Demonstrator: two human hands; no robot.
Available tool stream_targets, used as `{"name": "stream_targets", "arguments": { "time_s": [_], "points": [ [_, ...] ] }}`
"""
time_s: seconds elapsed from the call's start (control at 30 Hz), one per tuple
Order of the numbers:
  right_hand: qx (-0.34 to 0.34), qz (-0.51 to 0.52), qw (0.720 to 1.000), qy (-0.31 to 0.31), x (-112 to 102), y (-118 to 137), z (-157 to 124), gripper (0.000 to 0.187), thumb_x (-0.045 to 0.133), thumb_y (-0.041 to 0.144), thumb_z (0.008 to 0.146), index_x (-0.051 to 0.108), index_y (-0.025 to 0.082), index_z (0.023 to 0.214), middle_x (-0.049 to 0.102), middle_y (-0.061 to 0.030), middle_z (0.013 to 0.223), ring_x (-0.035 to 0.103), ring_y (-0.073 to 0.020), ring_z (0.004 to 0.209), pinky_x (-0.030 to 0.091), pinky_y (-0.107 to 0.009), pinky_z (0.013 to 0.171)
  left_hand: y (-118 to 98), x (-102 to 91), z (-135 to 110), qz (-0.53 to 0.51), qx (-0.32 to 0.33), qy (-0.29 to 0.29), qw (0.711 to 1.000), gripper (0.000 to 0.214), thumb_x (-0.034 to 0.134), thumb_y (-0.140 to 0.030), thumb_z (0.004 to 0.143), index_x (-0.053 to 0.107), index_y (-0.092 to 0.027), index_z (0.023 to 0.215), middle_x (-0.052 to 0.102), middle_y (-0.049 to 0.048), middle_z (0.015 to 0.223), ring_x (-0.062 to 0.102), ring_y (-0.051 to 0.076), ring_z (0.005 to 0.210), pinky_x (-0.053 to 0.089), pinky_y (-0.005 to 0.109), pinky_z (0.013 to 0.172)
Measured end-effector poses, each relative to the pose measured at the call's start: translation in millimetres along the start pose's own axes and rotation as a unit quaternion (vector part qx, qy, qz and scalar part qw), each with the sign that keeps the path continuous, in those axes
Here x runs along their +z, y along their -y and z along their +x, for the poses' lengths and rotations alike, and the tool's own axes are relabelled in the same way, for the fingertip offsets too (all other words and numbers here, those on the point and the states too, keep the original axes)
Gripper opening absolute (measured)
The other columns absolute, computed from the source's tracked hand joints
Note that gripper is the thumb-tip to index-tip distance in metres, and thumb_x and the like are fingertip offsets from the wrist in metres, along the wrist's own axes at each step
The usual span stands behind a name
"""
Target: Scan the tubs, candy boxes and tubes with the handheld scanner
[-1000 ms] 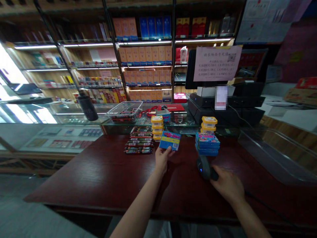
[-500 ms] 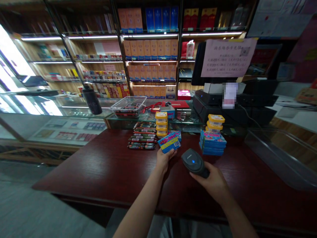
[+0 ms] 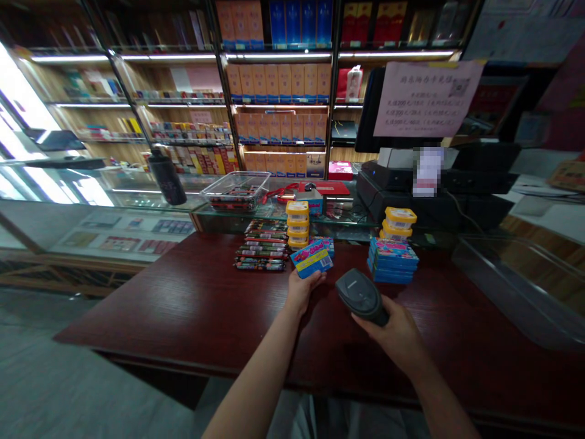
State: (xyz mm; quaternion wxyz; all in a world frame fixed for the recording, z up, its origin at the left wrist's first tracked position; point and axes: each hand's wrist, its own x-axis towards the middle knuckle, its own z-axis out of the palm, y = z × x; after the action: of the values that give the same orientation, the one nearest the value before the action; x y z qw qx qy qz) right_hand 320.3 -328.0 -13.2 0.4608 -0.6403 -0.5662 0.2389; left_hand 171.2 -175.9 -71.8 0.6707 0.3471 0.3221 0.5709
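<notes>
Left hand (image 3: pixel 303 291): grasping the lower edge of a flat blue, pink and yellow cardboard packet (image 3: pixel 311 260), thumb on the near face, held tilted above the table.
Barcode (image 3: pixel 326 262): on the packet's near face, at its right end, uncovered by the fingers.
Right hand (image 3: pixel 397 329): wrapped around the handle of a dark grey plastic handheld scanner (image 3: pixel 360 294), its head near the packet but apart from it.
Step in hand: apparently reading the packet's barcode with the scanner.
Next move calls for: it seems, turning barcode and scanner window squarely toward each other, with the fingers clear of the code.
Behind the packet: a stack of yellow-lidded plastic tubs (image 3: pixel 298 225), and left of it a row of dark, shiny wrapped sticks (image 3: pixel 261 247).
Right of the scanner: a neat pile of blue and pink cardboard packets (image 3: pixel 393 261), with more yellow-lidded tubs (image 3: pixel 398 223) just behind.
Table (image 3: pixel 192 311): dark red-brown, glossy wood.
Far right: a clear plastic bin (image 3: pixel 509 302).
</notes>
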Motion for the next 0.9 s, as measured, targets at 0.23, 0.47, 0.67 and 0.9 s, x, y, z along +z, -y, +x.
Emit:
{"name": "stream_targets", "arguments": {
  "time_s": [0.23, 0.47, 0.67, 0.9],
  "points": [
    [-0.026, -0.264, 0.963, -0.044, -22, -33, 4, 0.028, 0.057, 0.038, 0.074, 0.064, 0.025, 0.096, 0.072, -0.0034, 0.082, 0.067, -0.0242, 0.076, 0.045, -0.03, 0.061, 3, 2.6, -6, 0.162, 0.111, -0.013, 0.98, 0.036, 0.074, -0.03, 0.063, 0.054, -0.016, 0.089, 0.063, -0.0008, 0.07, 0.058, 0.011, 0.054, 0.047, 0.023, 0.053],
    [-0.135, -0.455, 0.876, -0.092, -34, -87, -2, 0.033, 0.047, 0.025, 0.079, 0.06, 0.019, 0.109, 0.07, -0.0086, 0.105, 0.066, -0.0229, 0.084, 0.048, -0.034, 0.071, -10, 5.8, -10, 0.457, 0.303, -0.053, 0.834, 0.009, 0.061, -0.024, 0.074, 0.054, -0.018, 0.073, 0.056, -0.002, 0.07, 0.052, 0.012, 0.064, 0.042, 0.023, 0.062],
    [-0.152, -0.446, 0.877, -0.096, -31, -98, -2, 0.032, 0.048, 0.026, 0.079, 0.06, 0.021, 0.108, 0.07, -0.0071, 0.105, 0.066, -0.0223, 0.088, 0.048, -0.033, 0.074, -28, 20.2, 13, 0.636, 0.397, 0.085, 0.656, 0.015, 0.05, -0.011, 0.079, 0.059, -0.019, 0.087, 0.057, 0.0047, 0.089, 0.054, 0.016, 0.085, 0.044, 0.026, 0.076],
    [-0.14, -0.417, 0.894, -0.084, -32, -99, 0, 0.03, 0.045, 0.025, 0.081, 0.059, 0.02, 0.107, 0.069, -0.0083, 0.106, 0.066, -0.0224, 0.087, 0.049, -0.034, 0.072, -23, 37.1, 57, 0.78, 0.331, 0.126, 0.515, 0.019, 0.043, -0.015, 0.088, 0.061, -0.019, 0.091, 0.056, 0.008, 0.096, 0.053, 0.018, 0.091, 0.044, 0.03, 0.081]
  ]
}}
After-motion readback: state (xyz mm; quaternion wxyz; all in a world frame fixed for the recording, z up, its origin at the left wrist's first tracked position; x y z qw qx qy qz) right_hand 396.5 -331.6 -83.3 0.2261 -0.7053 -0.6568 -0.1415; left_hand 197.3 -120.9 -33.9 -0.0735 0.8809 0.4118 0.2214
